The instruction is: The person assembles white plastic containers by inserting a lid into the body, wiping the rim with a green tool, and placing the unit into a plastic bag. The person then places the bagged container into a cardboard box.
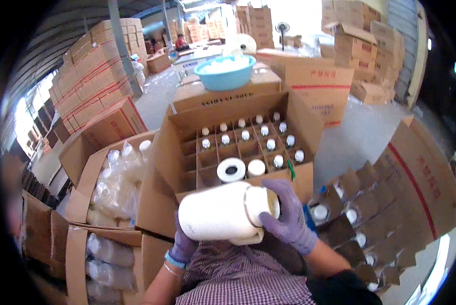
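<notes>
A large cream bottle (pixel 215 212) with a wide neck and cap lies sideways in the air before me. My left hand (pixel 186 236), in a purple-grey glove, supports its base end from below, with the fingers mostly hidden behind it. My right hand (pixel 289 218), gloved alike, is closed around the bottle's cap (pixel 261 204) at the other end, thumb on the near side. Just beyond the bottle, a white ring-shaped roll (pixel 223 177) and a round white lid (pixel 256 168) sit at the near side of a divided carton (pixel 164 168). Several white-capped bottles (pixel 270 145) stand in its cells.
Left stand open cartons with clear-bagged white items (pixel 111 188) and wrapped pieces (pixel 111 277). A divided carton (pixel 426 188) with white-topped items is at right. Behind the middle carton, a blue basin (pixel 225 79) holds white pieces. Stacked boxes (pixel 93 76) rise farther back.
</notes>
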`<state>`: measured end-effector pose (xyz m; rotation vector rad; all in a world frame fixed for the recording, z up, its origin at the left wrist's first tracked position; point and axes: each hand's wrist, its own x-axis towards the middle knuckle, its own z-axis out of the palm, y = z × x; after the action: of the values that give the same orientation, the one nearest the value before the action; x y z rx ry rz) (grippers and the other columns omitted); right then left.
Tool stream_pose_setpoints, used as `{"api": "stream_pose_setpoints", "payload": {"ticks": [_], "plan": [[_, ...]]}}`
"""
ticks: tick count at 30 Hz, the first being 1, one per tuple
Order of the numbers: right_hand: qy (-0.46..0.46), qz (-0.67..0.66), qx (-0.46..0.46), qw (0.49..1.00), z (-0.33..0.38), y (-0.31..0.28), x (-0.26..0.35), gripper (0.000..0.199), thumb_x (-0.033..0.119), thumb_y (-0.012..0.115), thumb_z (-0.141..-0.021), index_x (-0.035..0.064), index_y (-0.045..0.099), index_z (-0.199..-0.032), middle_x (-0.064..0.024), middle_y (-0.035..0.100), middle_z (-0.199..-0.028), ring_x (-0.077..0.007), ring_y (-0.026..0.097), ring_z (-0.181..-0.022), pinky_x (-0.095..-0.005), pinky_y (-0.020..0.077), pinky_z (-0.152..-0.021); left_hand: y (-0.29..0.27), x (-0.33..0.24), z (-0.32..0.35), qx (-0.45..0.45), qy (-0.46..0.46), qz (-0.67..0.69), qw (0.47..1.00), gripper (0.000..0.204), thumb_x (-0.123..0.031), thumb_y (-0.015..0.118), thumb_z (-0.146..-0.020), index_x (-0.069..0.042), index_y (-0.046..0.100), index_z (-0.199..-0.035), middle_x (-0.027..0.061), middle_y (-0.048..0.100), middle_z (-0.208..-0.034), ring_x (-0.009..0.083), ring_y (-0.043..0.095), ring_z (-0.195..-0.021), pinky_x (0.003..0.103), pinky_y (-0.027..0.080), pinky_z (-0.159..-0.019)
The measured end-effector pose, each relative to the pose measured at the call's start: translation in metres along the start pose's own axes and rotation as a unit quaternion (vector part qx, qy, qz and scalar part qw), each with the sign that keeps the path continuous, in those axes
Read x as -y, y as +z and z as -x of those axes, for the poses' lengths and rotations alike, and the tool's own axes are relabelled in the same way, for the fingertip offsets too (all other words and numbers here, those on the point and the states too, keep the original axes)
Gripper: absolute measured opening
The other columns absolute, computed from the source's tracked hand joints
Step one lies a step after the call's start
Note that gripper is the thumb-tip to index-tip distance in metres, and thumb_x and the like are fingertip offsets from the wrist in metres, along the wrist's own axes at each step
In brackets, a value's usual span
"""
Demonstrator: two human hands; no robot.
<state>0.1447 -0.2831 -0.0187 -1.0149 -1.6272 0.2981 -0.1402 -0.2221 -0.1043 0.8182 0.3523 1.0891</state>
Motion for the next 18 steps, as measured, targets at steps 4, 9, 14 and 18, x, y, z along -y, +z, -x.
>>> {"api": "stream_pose_setpoints", "payload": {"ticks": [4,9,14,18], "plan": [[-0.183,0.046,0.107,0.976,-0.029,-0.011,0.043,0.064,0.027,0.081,-0.073,0.0078,0.061,-0.130,-0.0127,0.064,-0.122,-0.0342,0.061,-0.110,-0.0461,0.0485,-0.093,0.026,-0.006,-0.019,0.104,-0.100,-0.127,0.981,0.061,-0.028,0.057,-0.102,-0.009,0.034,-0.155,0.0131,0.046,-0.152,0.0266,0.049,-0.137,0.043,0.039,-0.115],[-0.176,-0.037,0.108,0.978,-0.029,0.007,0.051,0.068,0.027,0.085,-0.065,0.0072,0.063,-0.126,-0.0125,0.064,-0.117,-0.0310,0.062,-0.101,-0.0426,0.0484,-0.091,0.037,0.005,0.006,0.121,-0.060,-0.341,0.930,0.077,-0.027,0.070,-0.093,-0.011,0.030,-0.157,0.0116,0.042,-0.156,0.0254,0.042,-0.142,0.042,0.033,-0.120],[-0.123,-0.080,0.063,0.987,-0.022,0.019,0.044,0.070,0.026,0.084,-0.068,0.0068,0.057,-0.130,-0.0154,0.061,-0.113,-0.0358,0.060,-0.105,-0.0457,0.0490,-0.091,0.044,0.003,0.028,0.106,-0.002,-0.430,0.896,0.094,-0.025,0.082,-0.085,-0.013,0.027,-0.159,0.0102,0.037,-0.161,0.0242,0.036,-0.148,0.041,0.026,-0.124],[-0.094,-0.082,0.011,0.992,-0.020,0.032,0.041,0.071,0.026,0.085,-0.068,0.0039,0.056,-0.129,-0.0171,0.060,-0.113,-0.0363,0.059,-0.105,-0.0461,0.0487,-0.093,0.008,0.020,0.026,0.046,0.005,-0.339,0.940,0.090,-0.027,0.079,-0.089,-0.013,0.026,-0.160,0.0102,0.036,-0.161,0.0242,0.035,-0.148,0.040,0.025,-0.124]]}}
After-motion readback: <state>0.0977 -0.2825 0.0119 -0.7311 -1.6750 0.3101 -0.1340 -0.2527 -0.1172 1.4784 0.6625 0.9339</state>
